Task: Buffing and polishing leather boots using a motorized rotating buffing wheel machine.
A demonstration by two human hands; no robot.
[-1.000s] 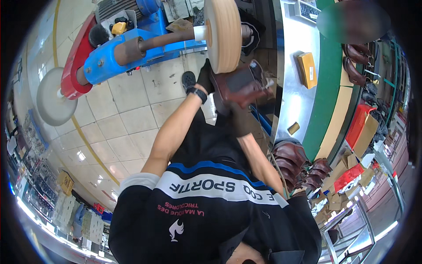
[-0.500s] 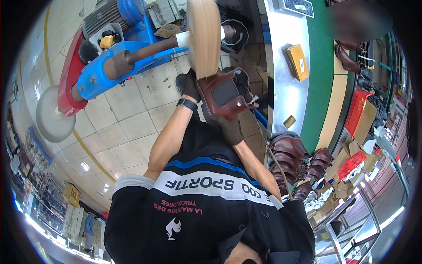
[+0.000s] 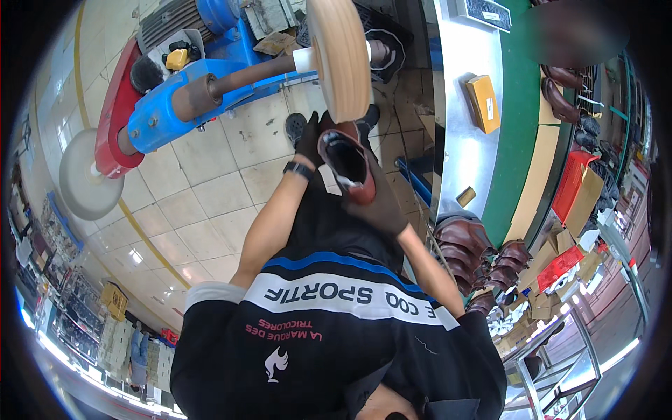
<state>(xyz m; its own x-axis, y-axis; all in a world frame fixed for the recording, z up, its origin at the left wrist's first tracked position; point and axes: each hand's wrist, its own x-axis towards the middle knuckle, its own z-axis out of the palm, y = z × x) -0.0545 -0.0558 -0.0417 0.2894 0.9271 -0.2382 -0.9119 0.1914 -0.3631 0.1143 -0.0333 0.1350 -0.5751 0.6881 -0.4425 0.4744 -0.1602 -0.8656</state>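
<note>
Two gloved hands close around a reddish-brown leather shoe (image 3: pixel 348 164), held up in the air just below the tan buffing wheel (image 3: pixel 341 56) of the blue polishing machine (image 3: pixel 164 112). Left hand (image 3: pixel 309 140) clasps the toe end nearest the wheel, right hand (image 3: pixel 381 203) cups the heel. It looks light and fairly stiff at the sole, softer in the upper — best held at both ends, firmly, since smooth leather may slip.

Shoe workshop — buffing machine (image 3: pixel 210 91), rows of brown shoes (image 3: pixel 469 245).
</note>
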